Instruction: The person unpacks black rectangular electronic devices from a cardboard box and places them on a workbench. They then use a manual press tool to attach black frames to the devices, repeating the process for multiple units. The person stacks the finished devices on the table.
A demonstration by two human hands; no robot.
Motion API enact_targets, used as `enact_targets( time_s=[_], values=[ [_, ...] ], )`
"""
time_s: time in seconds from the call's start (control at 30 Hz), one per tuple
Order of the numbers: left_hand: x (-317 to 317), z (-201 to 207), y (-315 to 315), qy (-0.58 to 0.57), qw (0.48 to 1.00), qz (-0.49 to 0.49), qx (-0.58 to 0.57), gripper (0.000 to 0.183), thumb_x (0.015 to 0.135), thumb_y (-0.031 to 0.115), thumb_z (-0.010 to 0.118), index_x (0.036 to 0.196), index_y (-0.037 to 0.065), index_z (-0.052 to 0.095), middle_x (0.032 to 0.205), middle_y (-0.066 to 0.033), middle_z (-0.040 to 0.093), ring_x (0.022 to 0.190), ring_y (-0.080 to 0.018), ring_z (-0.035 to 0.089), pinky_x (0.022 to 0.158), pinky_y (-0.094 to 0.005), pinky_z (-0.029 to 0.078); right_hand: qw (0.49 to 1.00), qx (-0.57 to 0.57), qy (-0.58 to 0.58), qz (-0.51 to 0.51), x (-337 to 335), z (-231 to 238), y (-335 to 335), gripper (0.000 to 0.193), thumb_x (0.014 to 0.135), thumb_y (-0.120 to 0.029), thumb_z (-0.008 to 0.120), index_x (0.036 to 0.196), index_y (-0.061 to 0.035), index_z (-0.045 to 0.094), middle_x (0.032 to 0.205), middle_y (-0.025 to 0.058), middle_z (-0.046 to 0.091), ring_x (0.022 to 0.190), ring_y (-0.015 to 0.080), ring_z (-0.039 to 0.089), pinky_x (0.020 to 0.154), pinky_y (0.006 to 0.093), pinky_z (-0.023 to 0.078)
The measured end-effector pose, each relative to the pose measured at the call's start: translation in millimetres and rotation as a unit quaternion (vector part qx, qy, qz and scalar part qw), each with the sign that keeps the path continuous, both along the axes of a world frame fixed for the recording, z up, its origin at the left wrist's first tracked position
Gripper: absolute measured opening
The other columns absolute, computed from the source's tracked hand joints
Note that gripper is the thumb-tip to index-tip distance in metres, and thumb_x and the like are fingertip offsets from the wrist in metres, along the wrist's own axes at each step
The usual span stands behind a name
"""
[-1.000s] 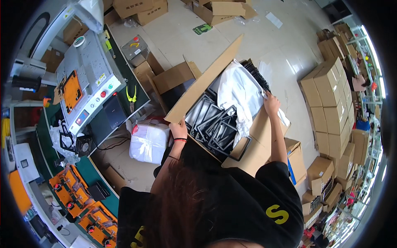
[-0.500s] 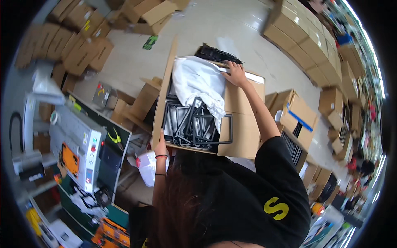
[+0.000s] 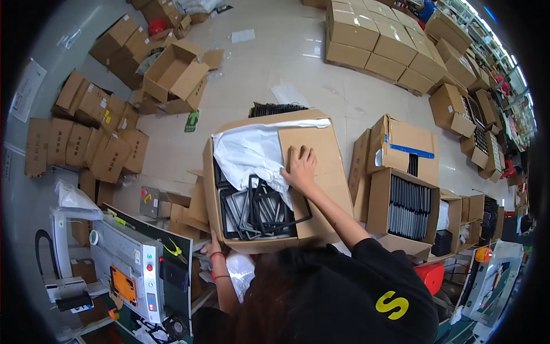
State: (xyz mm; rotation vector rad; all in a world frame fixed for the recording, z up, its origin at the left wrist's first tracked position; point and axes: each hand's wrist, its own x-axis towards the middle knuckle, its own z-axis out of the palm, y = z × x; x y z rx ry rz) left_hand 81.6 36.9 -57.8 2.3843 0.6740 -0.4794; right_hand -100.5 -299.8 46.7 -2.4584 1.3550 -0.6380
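A cardboard box (image 3: 258, 246) stands before me, its left half uncovered. Inside lie several black rectangular frames (image 3: 240, 215) in a loose heap, one jutting over the edge of the brown flap. White sheeting (image 3: 249, 150) is bunched over the far part of the contents. My right hand (image 3: 302, 169) rests on the brown flap (image 3: 326, 200) covering the box's right half, fingers apart and slightly bent, thumb by the flap's inner edge. At the near left corner, my left hand (image 3: 212, 245) grips the box from its side; some of its fingers are hidden.
Behind the box lies a dark stack (image 3: 278, 109). To the right, an open carton (image 3: 404, 238) holds a row of dark flat pieces. A grey machine (image 3: 123, 252) with an orange plate stands on the left bench. Stacked cartons (image 3: 378, 43) occupy the far right.
My right hand has come from the box's far edge back onto the brown flap. My left hand has slid lower along the near left corner. The whole view has shifted.
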Motion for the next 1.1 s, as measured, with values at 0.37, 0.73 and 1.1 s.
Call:
enact_targets(
  time_s=[0.37, 0.73, 1.1],
  values=[
    [-148, 163, -140, -0.324, 0.580, -0.743, -0.084, 0.069, 0.072, 0.039, 0.070, 0.131, 0.011, 0.047, 0.142, -0.0230, 0.032, 0.128, -0.0444, 0.032, 0.108, -0.0515, 0.022, 0.998, -0.023, 0.039, -0.045, 14, -25, -17, 0.074, 0.064, -0.036, 0.069, 0.128, -0.0071, 0.044, 0.128, 0.0234, 0.040, 0.122, 0.0442, 0.032, 0.100, 0.0535, 0.025],
    [-145, 110, -135, -0.259, 0.614, -0.728, -0.161, 0.057, 0.093, 0.035, 0.050, 0.141, 0.008, 0.035, 0.138, -0.0181, 0.044, 0.121, -0.0375, 0.045, 0.100, -0.0415, 0.038, 0.989, 0.148, -0.021, 0.019, -33, 85, -51, 0.081, 0.070, -0.040, 0.073, 0.133, -0.0057, 0.036, 0.122, 0.0234, 0.045, 0.109, 0.0407, 0.051, 0.090, 0.0460, 0.046],
    [-146, 84, -119, -0.349, 0.655, -0.660, -0.118, 0.052, 0.088, 0.017, 0.054, 0.135, 0.000, 0.040, 0.137, -0.0208, 0.040, 0.126, -0.0371, 0.038, 0.108, -0.0462, 0.029, 0.977, 0.134, 0.087, -0.140, -308, 50, -180, 0.062, 0.077, -0.028, 0.071, 0.129, -0.0053, 0.045, 0.103, 0.0151, 0.062, 0.093, 0.0256, 0.061, 0.079, 0.0349, 0.049]
  ],
)
